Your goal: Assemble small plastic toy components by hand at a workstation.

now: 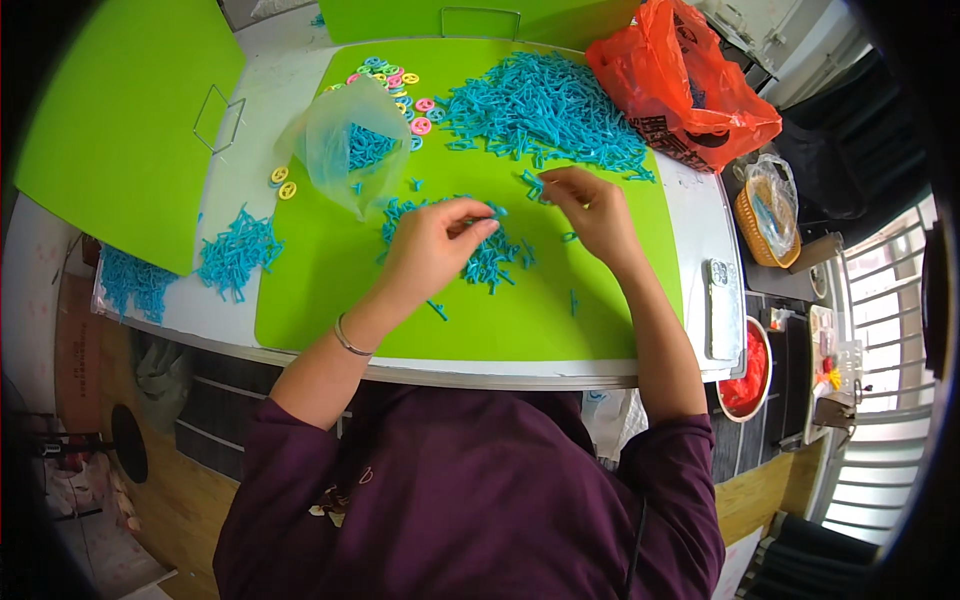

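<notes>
My left hand (440, 240) is pinched closed over the middle of the green mat (560, 325), with a small blue plastic piece (498, 211) at its fingertips. Right of it, my right hand (592, 212) pinches another small blue plastic piece (532, 184). Beneath and beside my left hand lies a loose pile of blue plastic pieces (490, 262), partly hidden by that hand. A far larger heap of similar blue pieces (550, 105) spreads across the back right of the mat. The exact shape of the held pieces is too small to tell.
A translucent bag (330, 165) holding blue pieces stands at the mat's left, before several coloured rings (422, 126). Two yellow rings (287, 190) lie beside it. More blue pieces (240, 252) sit farther left. A red plastic bag (690, 90) stands back right, a phone-like slab (722, 310) near right.
</notes>
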The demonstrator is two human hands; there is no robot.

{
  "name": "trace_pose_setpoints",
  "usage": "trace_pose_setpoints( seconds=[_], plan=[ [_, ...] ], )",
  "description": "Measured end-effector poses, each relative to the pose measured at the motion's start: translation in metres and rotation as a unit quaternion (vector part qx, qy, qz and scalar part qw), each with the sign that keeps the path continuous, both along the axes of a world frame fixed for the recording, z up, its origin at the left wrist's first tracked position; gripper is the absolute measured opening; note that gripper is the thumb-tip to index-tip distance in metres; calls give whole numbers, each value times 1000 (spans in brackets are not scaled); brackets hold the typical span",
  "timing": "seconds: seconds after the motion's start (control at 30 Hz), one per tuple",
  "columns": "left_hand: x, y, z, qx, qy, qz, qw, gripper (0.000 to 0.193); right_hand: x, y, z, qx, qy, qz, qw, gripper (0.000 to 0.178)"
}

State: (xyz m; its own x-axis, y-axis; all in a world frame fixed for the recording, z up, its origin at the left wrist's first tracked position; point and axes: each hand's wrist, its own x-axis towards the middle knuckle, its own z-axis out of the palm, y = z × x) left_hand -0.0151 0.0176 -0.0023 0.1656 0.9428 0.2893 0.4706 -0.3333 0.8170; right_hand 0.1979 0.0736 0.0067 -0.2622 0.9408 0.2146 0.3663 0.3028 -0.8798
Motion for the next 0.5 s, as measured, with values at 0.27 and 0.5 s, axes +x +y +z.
trace_pose_setpoints(
  seconds=[0.27,0.5],
  plan=[
    [-12,7,-6,-249,-377,-99,886,14,0,10,-27,218,-306,-127,918,26],
    [-14,6,-3,-320,-431,-94,839,19,-2,2,-16,162,-177,-111,964,15]
  ],
)
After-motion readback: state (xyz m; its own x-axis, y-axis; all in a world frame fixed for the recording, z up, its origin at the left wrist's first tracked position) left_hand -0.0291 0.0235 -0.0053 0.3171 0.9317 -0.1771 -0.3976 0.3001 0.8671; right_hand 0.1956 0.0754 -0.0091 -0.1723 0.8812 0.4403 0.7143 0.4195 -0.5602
